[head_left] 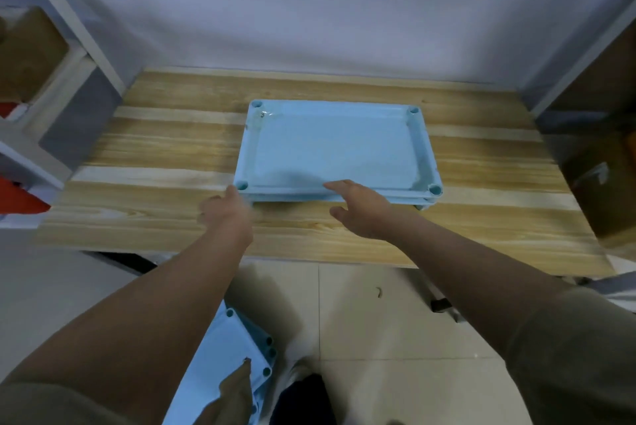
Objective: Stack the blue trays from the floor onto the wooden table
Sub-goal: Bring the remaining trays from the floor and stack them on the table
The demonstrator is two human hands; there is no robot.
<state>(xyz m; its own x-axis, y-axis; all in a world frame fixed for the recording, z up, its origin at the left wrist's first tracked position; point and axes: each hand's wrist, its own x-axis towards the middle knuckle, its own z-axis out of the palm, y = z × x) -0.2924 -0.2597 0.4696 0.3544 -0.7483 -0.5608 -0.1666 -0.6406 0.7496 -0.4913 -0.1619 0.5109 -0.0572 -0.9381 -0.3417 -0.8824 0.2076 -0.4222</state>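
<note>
A small stack of light blue trays (337, 145) lies on the wooden table (155, 183), near its middle. My left hand (225, 211) is at the stack's near left corner, fingers loosely curled and blurred, touching or just off the corner. My right hand (358, 207) hovers open at the stack's near edge, fingertips at the rim, holding nothing. More blue trays (237, 349) lie stacked on the tiled floor at the bottom left, partly hidden by my left arm.
A white wall rises behind the table. White shelving with cardboard boxes (31, 53) stands to the left, and brown boxes (599, 166) to the right. A small dark clip (442, 305) lies on the floor tiles (378, 338) under the table's front edge.
</note>
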